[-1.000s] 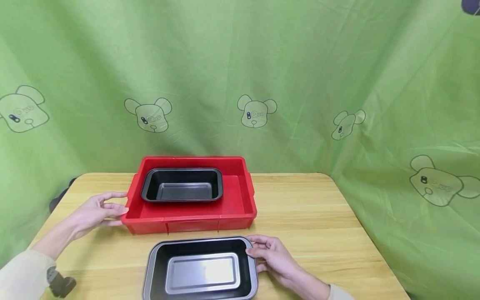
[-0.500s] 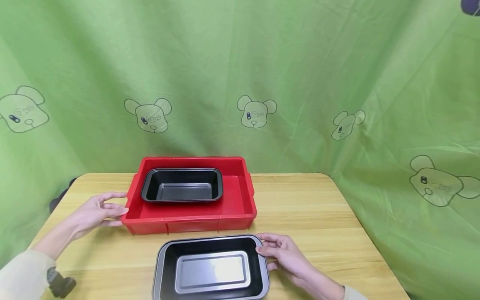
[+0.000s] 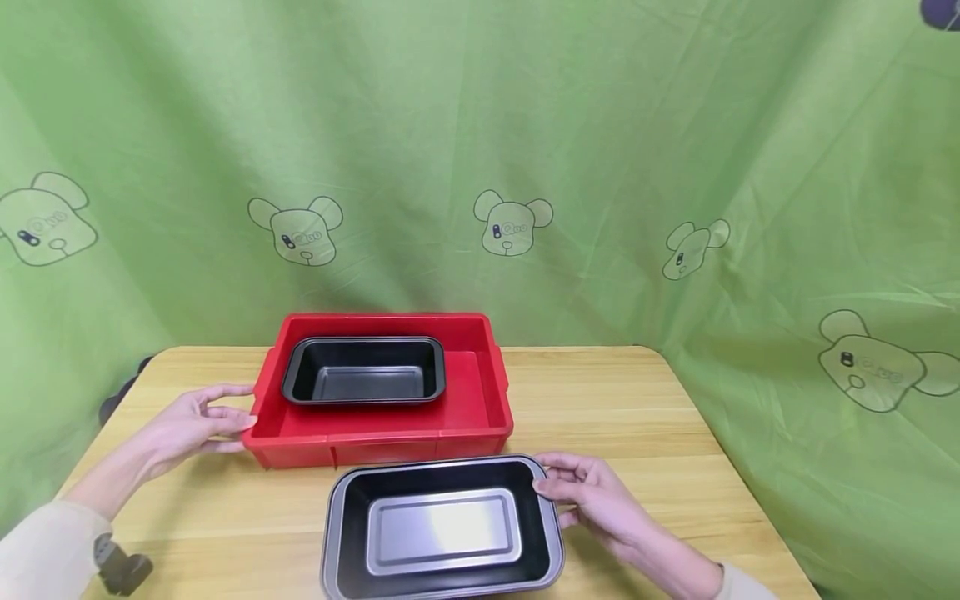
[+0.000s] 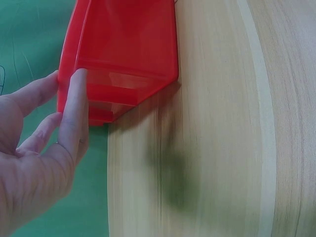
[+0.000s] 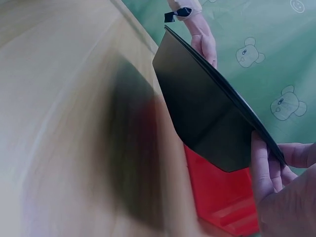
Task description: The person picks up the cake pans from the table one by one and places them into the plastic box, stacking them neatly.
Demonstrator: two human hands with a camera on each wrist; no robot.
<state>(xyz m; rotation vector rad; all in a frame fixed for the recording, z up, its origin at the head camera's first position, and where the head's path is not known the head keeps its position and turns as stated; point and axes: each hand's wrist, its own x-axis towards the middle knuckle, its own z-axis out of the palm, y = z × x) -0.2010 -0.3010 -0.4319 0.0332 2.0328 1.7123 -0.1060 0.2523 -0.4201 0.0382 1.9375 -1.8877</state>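
Note:
A dark loaf pan [image 3: 442,529] with a grey rim is held up over the front of the table by my right hand [image 3: 600,500]. Thumb on the rim and fingers beneath, that hand pinches the pan's right end; its dark underside [image 5: 202,108] shows in the right wrist view. My left hand [image 3: 187,425] holds the left end of a red plastic bin [image 3: 468,383] by its front corner, fingers on either side of the lip [image 4: 69,59]. Inside the bin, toward its left, sits a second black loaf pan [image 3: 363,375]. The held pan's far edge is close in front of the bin.
The wooden table [image 3: 600,400] has rounded back corners. Behind and at both sides hangs a green curtain [image 3: 420,125] printed with bear heads. A dark strap piece [image 3: 120,567] shows by the left sleeve.
My right hand has carried the held loaf pan rightward and a little farther up and forward. The left hand, the red bin and the pan inside it stay where they were.

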